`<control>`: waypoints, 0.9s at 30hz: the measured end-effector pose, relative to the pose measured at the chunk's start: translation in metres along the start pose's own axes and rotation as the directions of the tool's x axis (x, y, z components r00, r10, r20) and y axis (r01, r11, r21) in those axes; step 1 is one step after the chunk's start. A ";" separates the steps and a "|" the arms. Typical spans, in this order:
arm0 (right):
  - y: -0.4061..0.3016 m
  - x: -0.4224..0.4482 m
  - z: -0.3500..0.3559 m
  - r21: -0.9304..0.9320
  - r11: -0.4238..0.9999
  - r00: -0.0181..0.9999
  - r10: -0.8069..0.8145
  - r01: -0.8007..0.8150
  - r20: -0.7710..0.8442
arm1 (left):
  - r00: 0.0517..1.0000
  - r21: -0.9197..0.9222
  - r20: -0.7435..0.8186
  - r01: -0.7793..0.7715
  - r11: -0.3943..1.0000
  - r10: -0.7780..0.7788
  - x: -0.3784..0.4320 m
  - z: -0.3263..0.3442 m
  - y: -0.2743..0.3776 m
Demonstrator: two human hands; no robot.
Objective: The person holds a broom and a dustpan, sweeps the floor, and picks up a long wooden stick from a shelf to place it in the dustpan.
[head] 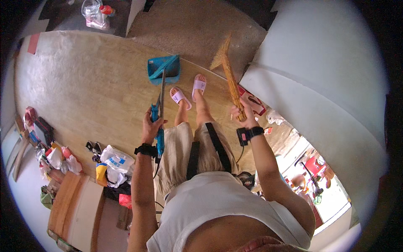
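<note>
My left hand [151,126] is closed around the handle of a blue long-handled dustpan [164,70]. Its metal pole runs forward to the pan, which is ahead of my slippers, close to the line where the wooden floor meets a brown surface. In my right hand [245,114] is a straw hand broom [230,75], gripped near the end of its bound handle. The flared bristles point away from me over the brown surface; whether they touch it I cannot tell. The pan and the bristles are apart.
Plastic bags [117,160] and shoes [93,147] lie on the left, near a wooden cabinet [67,204]. A red and white box [252,100] stands by the pale wall [302,94] at right. A clear plastic bag [94,15] lies on a dark surface far ahead. Through a bright opening, a person [298,181] shows.
</note>
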State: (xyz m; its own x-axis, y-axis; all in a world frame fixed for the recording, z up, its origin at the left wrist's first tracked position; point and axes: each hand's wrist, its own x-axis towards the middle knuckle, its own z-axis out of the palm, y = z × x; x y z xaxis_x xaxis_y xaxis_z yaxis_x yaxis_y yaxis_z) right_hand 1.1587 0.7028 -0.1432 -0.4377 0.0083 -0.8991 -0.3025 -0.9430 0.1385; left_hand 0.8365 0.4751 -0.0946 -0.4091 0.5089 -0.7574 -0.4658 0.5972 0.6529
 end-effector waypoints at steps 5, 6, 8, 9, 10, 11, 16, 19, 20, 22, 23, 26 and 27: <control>0.003 0.002 -0.018 -0.450 0.881 0.961 -0.234 0.145 -0.150 | 0.999 0.038 -0.021 0.030 0.999 -0.029 -0.005 0.002 0.015; 0.002 0.019 -0.028 -0.381 0.910 0.978 -0.199 0.161 -0.064 | 0.999 0.056 -0.022 0.037 0.998 -0.036 -0.005 0.002 0.016; 0.006 0.048 -0.017 -0.310 0.940 0.981 -0.176 0.143 -0.079 | 1.000 0.032 -0.022 -0.004 0.999 0.005 0.002 0.000 0.001; 0.010 0.062 -0.008 -0.272 0.953 0.982 -0.165 0.135 -0.089 | 1.000 0.022 -0.020 -0.023 0.999 0.024 0.005 -0.001 -0.004; 0.013 0.072 0.006 -0.067 0.997 0.996 -0.042 0.037 -0.073 | 1.000 0.021 -0.023 -0.006 1.000 0.006 0.003 0.001 0.001; 0.013 0.073 0.016 0.140 0.988 0.997 0.073 -0.067 -0.033 | 1.000 0.023 -0.023 0.011 1.000 -0.011 0.001 0.004 0.006; -0.004 0.014 0.001 0.344 0.925 0.983 0.117 -0.159 0.140 | 1.000 0.016 -0.021 0.013 1.000 -0.013 0.002 -0.001 -0.004; -0.010 -0.013 -0.025 0.119 0.993 1.000 -0.006 0.008 -0.016 | 0.999 -0.007 -0.029 0.014 1.000 -0.014 0.001 -0.003 -0.007; -0.010 -0.011 -0.028 -0.009 0.997 0.995 -0.074 0.073 -0.067 | 1.000 -0.005 -0.021 0.016 1.000 -0.016 0.002 -0.004 -0.008; -0.006 0.001 -0.038 -0.263 0.947 0.964 -0.227 0.186 -0.138 | 1.000 -0.009 -0.010 0.014 1.000 -0.014 0.002 -0.003 -0.004; -0.004 0.011 -0.041 -0.162 0.977 0.984 -0.156 0.140 -0.088 | 1.000 -0.018 -0.012 0.012 1.000 -0.012 0.001 0.000 -0.001; 0.008 0.056 -0.032 -0.084 0.988 0.991 -0.127 0.130 0.038 | 1.000 0.004 -0.006 0.001 1.000 -0.001 0.000 0.004 0.008; 0.019 0.070 -0.023 -0.204 0.950 0.972 -0.229 0.235 0.052 | 1.000 0.019 0.000 -0.002 1.000 0.002 0.001 0.005 0.009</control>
State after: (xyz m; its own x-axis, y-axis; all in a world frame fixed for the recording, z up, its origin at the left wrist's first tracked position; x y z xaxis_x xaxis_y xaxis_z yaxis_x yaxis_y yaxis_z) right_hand 1.1420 0.6774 -0.2130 -0.4003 0.2417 -0.8839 -0.2174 -0.9621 -0.1646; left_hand 0.8357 0.4839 -0.0890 -0.4096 0.5101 -0.7564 -0.4501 0.6081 0.6539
